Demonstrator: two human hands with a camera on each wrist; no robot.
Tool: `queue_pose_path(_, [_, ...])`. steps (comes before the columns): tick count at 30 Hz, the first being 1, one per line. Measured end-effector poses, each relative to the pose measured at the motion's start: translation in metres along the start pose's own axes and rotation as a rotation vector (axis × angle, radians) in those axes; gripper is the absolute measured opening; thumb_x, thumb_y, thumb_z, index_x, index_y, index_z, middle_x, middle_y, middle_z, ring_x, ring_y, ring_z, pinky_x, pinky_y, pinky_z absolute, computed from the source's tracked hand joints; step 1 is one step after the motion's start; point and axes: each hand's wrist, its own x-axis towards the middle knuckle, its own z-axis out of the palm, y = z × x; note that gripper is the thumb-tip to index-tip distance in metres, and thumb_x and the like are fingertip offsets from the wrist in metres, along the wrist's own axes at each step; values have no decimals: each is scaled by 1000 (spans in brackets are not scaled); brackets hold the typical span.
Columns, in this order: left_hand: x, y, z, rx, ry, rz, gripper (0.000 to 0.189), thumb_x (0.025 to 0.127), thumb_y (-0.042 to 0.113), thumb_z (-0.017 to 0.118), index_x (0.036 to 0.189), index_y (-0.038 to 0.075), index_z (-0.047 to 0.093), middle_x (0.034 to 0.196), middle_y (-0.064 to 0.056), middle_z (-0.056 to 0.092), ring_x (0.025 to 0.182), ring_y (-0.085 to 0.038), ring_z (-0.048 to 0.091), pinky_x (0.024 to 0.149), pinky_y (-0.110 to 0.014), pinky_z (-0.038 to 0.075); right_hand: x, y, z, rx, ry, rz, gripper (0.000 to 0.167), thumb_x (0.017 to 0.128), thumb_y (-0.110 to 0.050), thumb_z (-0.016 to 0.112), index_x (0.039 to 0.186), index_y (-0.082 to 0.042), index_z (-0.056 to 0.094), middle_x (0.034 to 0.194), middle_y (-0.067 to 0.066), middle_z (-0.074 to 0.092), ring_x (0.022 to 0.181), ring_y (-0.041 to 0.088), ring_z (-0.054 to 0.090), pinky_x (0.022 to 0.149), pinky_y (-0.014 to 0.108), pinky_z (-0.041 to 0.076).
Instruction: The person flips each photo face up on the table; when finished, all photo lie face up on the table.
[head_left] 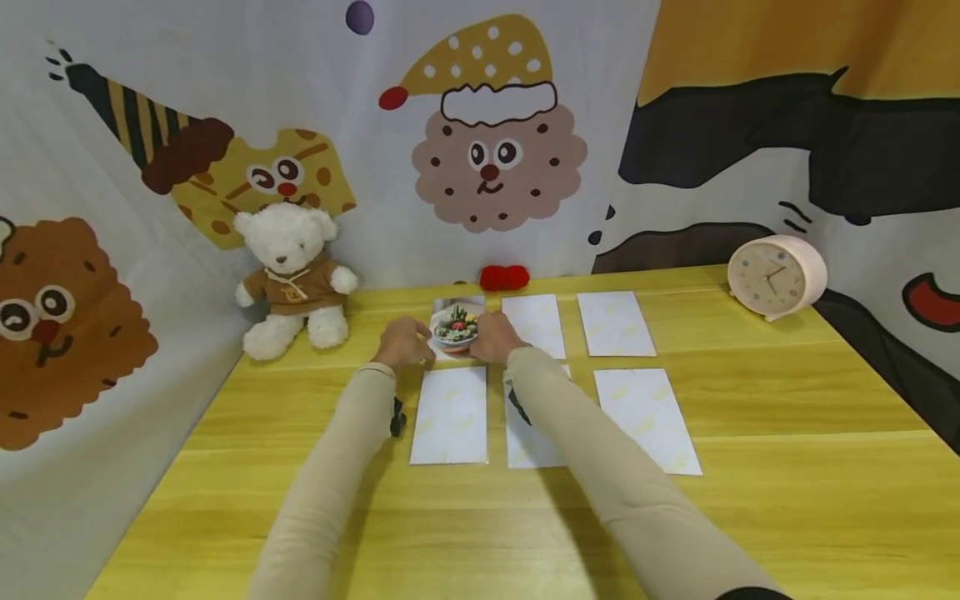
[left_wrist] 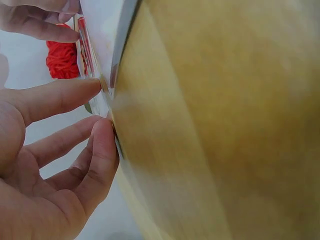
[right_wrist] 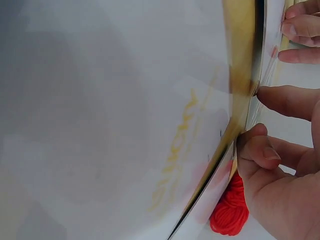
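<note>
A white teddy bear [head_left: 294, 287] in a brown hooded top is seen seated at the far left of the table. The succulent-bowl photo card [head_left: 454, 323] lies at the left of the back row, its sides partly hidden by both hands. At its left edge, the thumb and fingertips of the left hand [head_left: 403, 342] are set apart; whether the card is pinched cannot be told. Its right edge is met likewise by the right hand [head_left: 497, 337], with the grip equally unclear. Behind are red yarn [head_left: 504, 277] and, rightward, white cards [head_left: 617, 323], the front middle one largely covered by a beige sleeve [head_left: 600, 467]. A pale pink clock [head_left: 776, 277] is placed at far right, its numerals too small to be read. In the right wrist view, blurred yellow lettering [right_wrist: 175, 155] apparently ends in "UCKY". The yellow wood-grain table [head_left: 465, 533] is backed by a cartoon-printed curtain [head_left: 300, 67], whose leftmost biscuit is cut off.
</note>
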Motion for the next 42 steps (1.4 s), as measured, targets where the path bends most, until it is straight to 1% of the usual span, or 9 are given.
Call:
queue_pose_path(14, [1, -2, 0, -11, -16, 26, 45, 79, 15, 78, 122, 2, 71, 121, -16, 73, 113, -36, 64, 102, -48, 53, -1, 1, -1, -19, -18, 13, 49, 92, -16, 67, 136, 2, 56, 137, 17, 61, 121, 28, 57, 113, 40, 46])
queue_pose_path(17, [-1, -4, -2, -19, 15, 22, 38, 84, 19, 75, 118, 4, 73, 121, -16, 73, 112, -36, 65, 100, -47, 53, -1, 1, -3, -24, -33, -4, 50, 92, -15, 66, 138, 2, 55, 137, 17, 60, 123, 29, 56, 113, 41, 46])
queue_pose_path(20, [-5, -4, -7, -65, 65, 0, 30, 91, 22, 67, 115, 5, 74, 111, -16, 76, 101, -33, 70, 90, -45, 57, 1, 4, -8, -14, -36, -29, 51, 93, -14, 64, 140, 2, 53, 140, 17, 59, 127, 30, 55, 113, 41, 47])
queue_pose_path(23, [-7, 0, -10, -223, 78, -42, 28, 98, 23, 61, 116, 5, 73, 107, -17, 76, 93, -29, 73, 83, -41, 60, -3, 6, -20, -4, -34, -54, 54, 95, -13, 60, 145, 2, 48, 146, 17, 55, 134, 32, 52, 113, 42, 46])
queue_pose_path(25, [-7, 3, -11, -381, 46, -51, 32, 99, 23, 60, 121, 3, 71, 112, -19, 75, 95, -29, 74, 83, -40, 61, -10, 7, -30, -1, -36, -77, 56, 96, -15, 59, 148, 2, 45, 150, 18, 52, 140, 33, 48, 116, 43, 43])
queue_pose_path(29, [-7, 16, -11, -664, -99, -18, 41, 103, 20, 56, 137, -3, 58, 134, -24, 63, 118, -36, 67, 103, -44, 55, -24, 8, -49, -10, -45, -131, 60, 97, -23, 59, 150, 2, 42, 146, 20, 55, 135, 33, 52, 117, 44, 42])
queue_pose_path(33, [-10, 29, -5, -796, -280, 74, 47, 105, 15, 49, 147, -6, 44, 147, -28, 51, 133, -41, 55, 114, -47, 46, -35, 17, -63, -39, -60, -186, 63, 98, -25, 59, 151, 3, 39, 145, 22, 56, 125, 34, 59, 113, 46, 46])
queue_pose_path(35, [-10, 35, -1, -850, -344, 102, 48, 106, 13, 47, 149, -6, 41, 148, -29, 49, 136, -41, 53, 115, -47, 45, -39, 25, -69, -64, -69, -192, 63, 99, -25, 58, 152, 2, 38, 150, 21, 51, 130, 35, 58, 113, 47, 46])
queue_pose_path(42, [-12, 54, 13, -952, -402, 108, 51, 105, 14, 49, 150, -8, 37, 150, -28, 47, 139, -39, 50, 117, -45, 42, -49, 59, -82, -57, -67, -133, 68, 99, -28, 59, 155, -2, 33, 154, 22, 46, 139, 38, 49, 117, 50, 41])
